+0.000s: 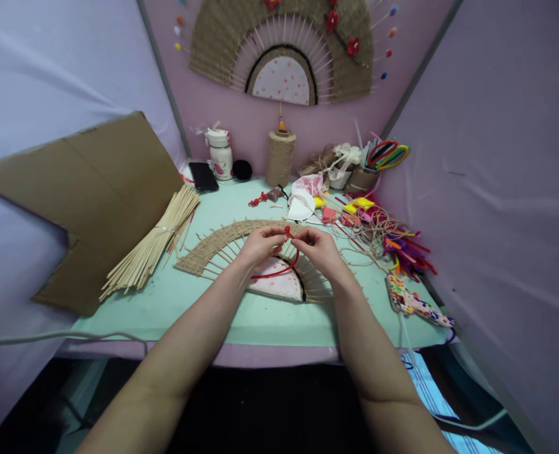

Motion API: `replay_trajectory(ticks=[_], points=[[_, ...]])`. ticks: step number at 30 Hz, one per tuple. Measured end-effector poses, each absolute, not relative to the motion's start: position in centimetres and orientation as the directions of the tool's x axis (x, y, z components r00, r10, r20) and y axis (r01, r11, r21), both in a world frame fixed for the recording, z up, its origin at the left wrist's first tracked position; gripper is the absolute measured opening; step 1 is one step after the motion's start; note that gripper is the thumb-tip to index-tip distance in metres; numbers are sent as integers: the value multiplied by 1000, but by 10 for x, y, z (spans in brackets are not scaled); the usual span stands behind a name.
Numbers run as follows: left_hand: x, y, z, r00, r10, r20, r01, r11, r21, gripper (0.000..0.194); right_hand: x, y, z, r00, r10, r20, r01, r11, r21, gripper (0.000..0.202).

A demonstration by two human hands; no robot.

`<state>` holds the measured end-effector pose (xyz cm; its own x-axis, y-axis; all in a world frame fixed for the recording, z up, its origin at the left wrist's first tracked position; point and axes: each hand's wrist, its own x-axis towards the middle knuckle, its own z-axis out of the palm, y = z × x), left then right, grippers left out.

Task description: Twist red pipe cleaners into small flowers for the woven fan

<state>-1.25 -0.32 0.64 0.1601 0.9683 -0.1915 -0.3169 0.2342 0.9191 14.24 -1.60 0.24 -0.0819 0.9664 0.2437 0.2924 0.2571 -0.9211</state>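
Observation:
Between my two hands is a red pipe cleaner point(286, 272), bent into small loops at its upper end, with a long tail curving down to the left. My left hand point(266, 244) pinches the looped part from one side. From the other side my right hand point(315, 246) pinches it too, fingertips close to the left ones. Beneath them on the table lies a half-round fan point(197, 258) of woven twine on thin sticks, with a white, red-dotted centre edged in black. My hands cover part of its middle and right side.
A bundle of sticks point(154, 243) and bent cardboard point(104, 195) stand left. Behind are a twine spool point(280, 157), a bottle point(220, 154) and a phone point(204, 176). Coloured pipe cleaners point(409, 255) and a patterned glue gun point(414, 302) lie right. A finished fan point(350, 75) hangs on the wall.

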Motion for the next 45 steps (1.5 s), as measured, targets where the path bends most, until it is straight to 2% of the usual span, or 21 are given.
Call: replay_trajectory(ticks=[7,14,19,22,24,28,34,38,45], points=[[-14,-4,6,210,953,-218,-337,280,899,32,142,-14,1,-91,967,239,272,254,-928,16],[-13,-3,2,218,958,-186,-372,258,892,32,142,-14,-2,-128,955,269,347,297,-890,15],[-12,-1,0,218,954,-208,-432,285,856,22,141,-15,-2,-144,899,413,501,427,-753,9],[-12,-1,0,236,939,-251,-486,338,806,18,139,-17,-1,-177,850,496,579,497,-647,11],[-12,-1,0,250,927,-279,-504,371,780,15,138,-19,0,-172,841,513,604,502,-619,13],[-11,-3,2,294,913,-281,-528,401,748,12,135,-20,0,-114,877,467,582,440,-684,15],[-8,-4,1,247,936,-250,-500,344,795,16,133,-16,-7,-36,928,372,381,357,-853,18],[-8,-3,-3,218,952,-214,-459,293,839,22,134,-14,-7,-20,950,312,268,306,-914,19],[-6,-6,-1,222,962,-159,-395,238,887,26,135,-10,-9,14,992,124,53,123,-991,22]])
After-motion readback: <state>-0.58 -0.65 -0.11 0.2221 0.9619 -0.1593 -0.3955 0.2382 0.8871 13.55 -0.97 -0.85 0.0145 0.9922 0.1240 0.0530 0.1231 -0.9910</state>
